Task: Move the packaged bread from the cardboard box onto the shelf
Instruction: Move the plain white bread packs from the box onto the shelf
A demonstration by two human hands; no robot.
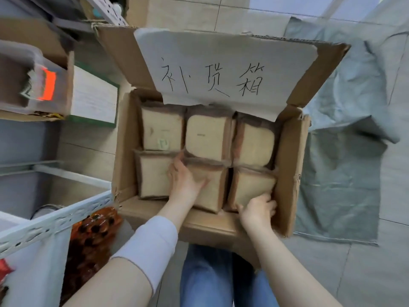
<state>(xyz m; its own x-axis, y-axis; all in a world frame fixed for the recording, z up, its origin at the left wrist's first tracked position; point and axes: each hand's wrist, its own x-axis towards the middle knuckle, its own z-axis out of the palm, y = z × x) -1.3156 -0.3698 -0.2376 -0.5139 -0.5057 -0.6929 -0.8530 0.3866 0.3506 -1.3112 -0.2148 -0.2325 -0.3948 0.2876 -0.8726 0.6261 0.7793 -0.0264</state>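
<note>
- Grey tiled floor (354, 273): open brown cardboard box (290, 173) holding six plastic-wrapped tan bread loaves (205, 136).
- Left hand (186, 178): fingers curled round front-middle loaf (210, 191).
- Right hand (257, 209): gripping front-right loaf (250, 185).

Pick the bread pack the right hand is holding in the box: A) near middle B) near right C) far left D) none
B: the right hand grips the near-right pack at its near edge; the left hand holds the near-middle pack.
</note>
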